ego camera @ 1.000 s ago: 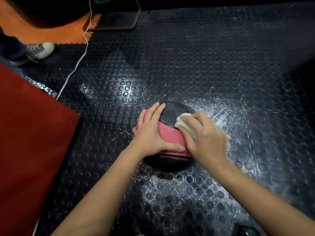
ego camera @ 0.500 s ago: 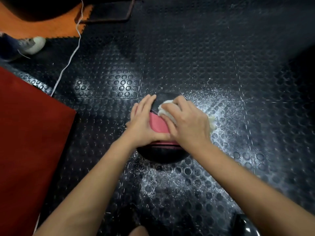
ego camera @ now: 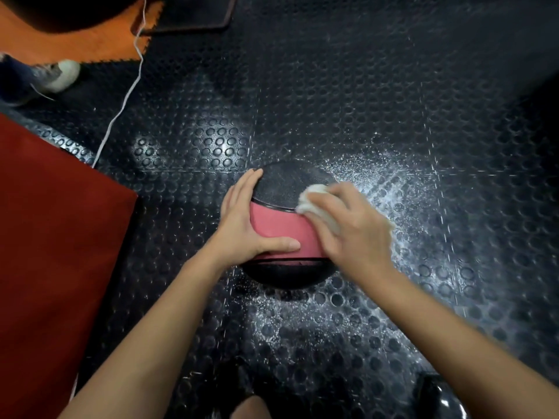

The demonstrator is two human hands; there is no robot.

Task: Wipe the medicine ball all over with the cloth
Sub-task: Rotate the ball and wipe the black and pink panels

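Medicine ball point(ego camera: 282, 225) is seated on the floor point(ego camera: 332, 101) at frame centre: a round ball with a pebbled black cap at top, a smooth pink band across the middle and a black lower section, the panels divided by thin dark seams.

Left hand point(ego camera: 242, 228) is laid flat against the ball's left side, fingers straight and together pointing up-frame, thumb stretched across the pink band. Nothing is gripped; the ball is only braced.

Right hand point(ego camera: 354, 231) is motion-blurred on the ball's right shoulder. Its fingers are curled over a crumpled white cloth point(ego camera: 314, 204), which is pressed onto the ball where black cap meets pink band. A bit of cloth is seen past the hand's right edge.

The floor is made of black rubber tiles with raised round studs, glossy under the light. White speckle, droplets or powder (cannot be told which), is scattered right of and below the ball.

A red mat point(ego camera: 54, 252), matte with a straight edge, is at frame left. An orange interlocking foam tile point(ego camera: 99, 40) is at upper left, crossed by a thin white cord point(ego camera: 121, 116). A pale sneaker point(ego camera: 57, 75) is at the left edge near it.
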